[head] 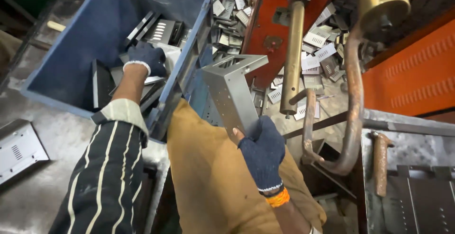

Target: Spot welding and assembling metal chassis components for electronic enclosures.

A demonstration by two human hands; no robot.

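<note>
Two gloved hands, two separate pieces of work. Your right hand (261,149) grips a bent sheet-metal bracket (231,89) by its lower end, fingers curled and pressed around the plate, one bare fingertip showing through the glove. The bracket's long axis runs up and slightly left from your fist, its folded, perforated top flange pointing right toward the orange machine frame (265,20) — that flange is the end farthest from your fingers.

Your left hand (148,58) is down inside the blue plastic crate (76,39), fingers closed over the slotted metal parts (163,29) piled there; exactly which piece it pinches you cannot tell from here. The crate's near wall stands between your two hands, just beside the bracket.

To the right of the bracket hangs a brass-coloured rod (292,58), and further right a rusty curved arm (353,101) — open room lies between bracket and rod. Small louvred plates (315,63) litter the floor behind. A flat vented panel (19,151) rests at far left.
</note>
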